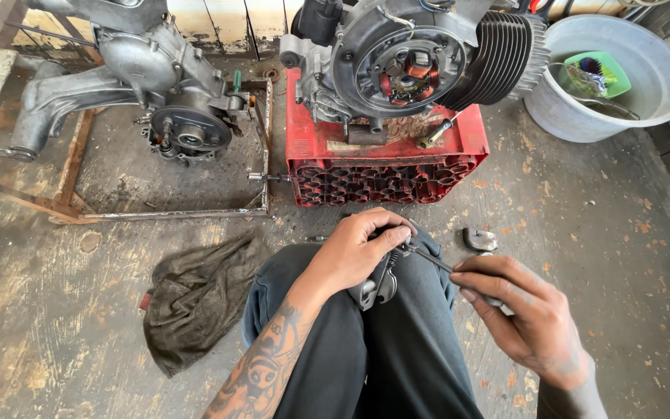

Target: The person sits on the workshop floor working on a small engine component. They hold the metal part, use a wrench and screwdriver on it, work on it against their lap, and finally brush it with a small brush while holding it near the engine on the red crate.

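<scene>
there is one view only, from a camera worn on the person's head. it looks steeply down and forward over the person's own lap, close to the left hand (358, 248) and right hand (525, 318), which fill the lower middle. farther off, toward the top edge, it takes in the stained concrete floor (599, 233), a red crate (385, 167) and a grey tub (610, 74) in the top right corner.
</scene>
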